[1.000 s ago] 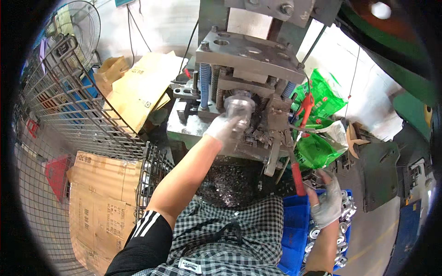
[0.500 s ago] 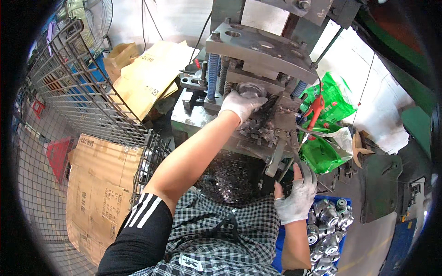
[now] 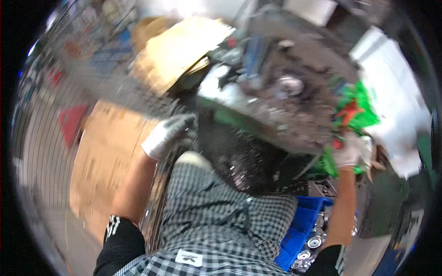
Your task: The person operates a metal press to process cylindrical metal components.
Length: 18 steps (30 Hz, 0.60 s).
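My left hand (image 3: pixel 169 137), in a white glove, is at the left beside the wire cage, above my left thigh. Its fingers point right, and blur hides whether anything is in them. My right hand (image 3: pixel 353 151), also gloved, is at the right by the green bag (image 3: pixel 366 108), just below a red-handled tool (image 3: pixel 350 112) that looks like an air gun. Its fingers are smeared, so I cannot tell if it grips the tool. Between my hands stands the press base (image 3: pixel 258 112), with a round shiny metal piece (image 3: pixel 290 86) in its die area.
A blue bin (image 3: pixel 294 234) of silvery metal parts (image 3: pixel 314 242) stands by my right thigh. Dark scrap (image 3: pixel 239 170) lies below the press. On the left are a wire cage (image 3: pixel 50 161) and a cardboard sheet (image 3: pixel 103 170). Yellowish cardboard (image 3: pixel 184 48) lies behind.
My left hand has left the round piece in the press and moved left and toward me. My right hand has moved up and right to the red-handled tool. The view has shifted.
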Each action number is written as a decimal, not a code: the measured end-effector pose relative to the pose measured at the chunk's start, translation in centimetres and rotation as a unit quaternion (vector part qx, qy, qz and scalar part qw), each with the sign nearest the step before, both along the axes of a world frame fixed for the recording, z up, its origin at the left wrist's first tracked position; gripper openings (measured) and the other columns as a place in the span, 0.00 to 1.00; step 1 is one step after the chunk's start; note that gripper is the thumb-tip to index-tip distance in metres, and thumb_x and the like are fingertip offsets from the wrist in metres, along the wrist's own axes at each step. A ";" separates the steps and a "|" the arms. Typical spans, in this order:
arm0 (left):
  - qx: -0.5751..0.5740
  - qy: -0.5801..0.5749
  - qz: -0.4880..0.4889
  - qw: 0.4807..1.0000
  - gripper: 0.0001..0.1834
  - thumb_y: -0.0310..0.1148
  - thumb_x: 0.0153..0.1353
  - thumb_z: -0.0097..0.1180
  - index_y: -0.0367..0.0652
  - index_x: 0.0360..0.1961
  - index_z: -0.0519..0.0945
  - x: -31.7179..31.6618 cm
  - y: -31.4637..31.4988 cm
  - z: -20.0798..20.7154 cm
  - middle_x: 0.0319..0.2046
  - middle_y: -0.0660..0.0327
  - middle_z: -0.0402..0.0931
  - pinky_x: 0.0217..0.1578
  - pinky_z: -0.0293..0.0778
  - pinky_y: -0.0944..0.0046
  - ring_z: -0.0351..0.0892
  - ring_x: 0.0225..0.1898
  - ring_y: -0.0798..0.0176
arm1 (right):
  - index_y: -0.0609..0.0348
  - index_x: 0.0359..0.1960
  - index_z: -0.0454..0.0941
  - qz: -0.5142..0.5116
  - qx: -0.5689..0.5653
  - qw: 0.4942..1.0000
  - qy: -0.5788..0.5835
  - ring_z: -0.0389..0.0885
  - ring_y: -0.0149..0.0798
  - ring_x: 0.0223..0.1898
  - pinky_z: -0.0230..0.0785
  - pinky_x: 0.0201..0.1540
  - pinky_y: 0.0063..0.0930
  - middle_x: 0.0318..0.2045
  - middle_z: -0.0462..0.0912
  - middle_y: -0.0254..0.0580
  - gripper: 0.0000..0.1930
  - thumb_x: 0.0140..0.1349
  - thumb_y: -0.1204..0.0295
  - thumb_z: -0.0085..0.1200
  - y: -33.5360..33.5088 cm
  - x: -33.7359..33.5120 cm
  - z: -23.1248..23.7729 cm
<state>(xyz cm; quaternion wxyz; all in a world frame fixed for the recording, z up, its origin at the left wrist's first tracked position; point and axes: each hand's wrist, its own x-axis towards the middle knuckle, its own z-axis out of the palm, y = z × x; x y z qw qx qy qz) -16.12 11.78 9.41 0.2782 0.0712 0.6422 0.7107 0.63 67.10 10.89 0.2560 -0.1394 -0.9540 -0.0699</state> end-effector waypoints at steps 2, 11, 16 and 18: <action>-0.056 0.013 0.110 0.992 0.25 0.44 0.67 0.52 0.36 0.57 0.73 2.4 -9.8 -1.6 0.45 0.58 0.78 0.40 0.77 0.66 0.79 0.40 0.66 | 0.58 0.47 0.78 -0.123 -0.048 0.981 -0.145 0.79 0.54 0.46 0.71 0.50 0.40 0.42 0.81 0.54 0.25 0.45 0.66 0.68 -8.8 -2.6 5.1; -0.586 -0.198 0.126 0.775 0.38 0.63 0.56 0.57 0.34 0.48 0.79 14.0 -31.0 -10.6 0.31 0.55 0.79 0.29 0.75 0.62 0.80 0.29 0.63 | 0.64 0.61 0.67 0.086 -0.181 0.979 -0.033 0.76 0.39 0.52 0.68 0.55 0.31 0.54 0.77 0.45 0.25 0.60 0.80 0.54 12.8 -1.3 -4.2; -0.564 -0.399 0.011 0.722 0.50 0.70 0.46 0.61 0.30 0.51 0.76 19.7 -32.3 -15.1 0.43 0.49 0.76 0.33 0.82 0.57 0.83 0.36 0.53 | 0.64 0.60 0.69 0.073 -0.132 0.987 -0.048 0.74 0.37 0.53 0.66 0.57 0.29 0.55 0.76 0.43 0.24 0.61 0.79 0.56 14.6 -1.1 -4.4; -0.508 -0.420 0.026 0.751 0.51 0.70 0.44 0.62 0.33 0.54 0.75 21.0 -33.0 -16.1 0.46 0.48 0.77 0.34 0.81 0.53 0.84 0.38 0.51 | 0.64 0.61 0.69 0.068 -0.143 0.986 -0.053 0.74 0.35 0.54 0.64 0.58 0.26 0.57 0.76 0.42 0.25 0.61 0.78 0.57 14.7 -1.1 -4.4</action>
